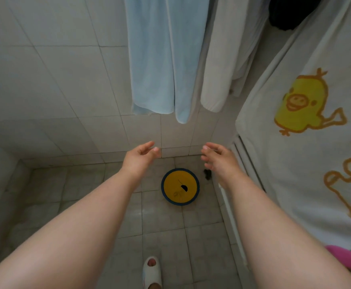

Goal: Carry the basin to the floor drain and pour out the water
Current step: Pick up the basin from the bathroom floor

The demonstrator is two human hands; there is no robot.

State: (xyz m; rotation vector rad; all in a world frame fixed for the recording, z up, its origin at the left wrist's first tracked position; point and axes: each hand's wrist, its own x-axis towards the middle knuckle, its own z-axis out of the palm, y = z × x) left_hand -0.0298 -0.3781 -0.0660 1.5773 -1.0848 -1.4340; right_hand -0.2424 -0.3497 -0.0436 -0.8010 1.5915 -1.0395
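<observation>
The tiled wall (51, 84) fills the far and left side, meeting the tiled floor (91, 197) along a line just beyond the hands. At right hangs a white towel (308, 163) printed with a yellow duck and orange outlined shapes that may be lettering, too cut off to read. A blue towel (162, 59) hangs from the top centre, its lower edge well above the floor, with a cream towel (222, 65) just right of it. A white radiator (241, 163) stands against the right side, partly hidden behind the duck towel.

Both forearms reach forward. The left hand (139, 156) and right hand (218, 158) are empty, fingers loosely spread and curled, palms turned toward each other, well apart.

The basin (180, 186), yellow inside with a blue rim, sits on the floor below and between the hands, near the far wall. Dark marks show inside it; no writing can be read. The floor is open to its left and on its near side. A small dark lump (207, 174) lies just right of the basin. A white slipper (152, 272) shows at the near edge.
</observation>
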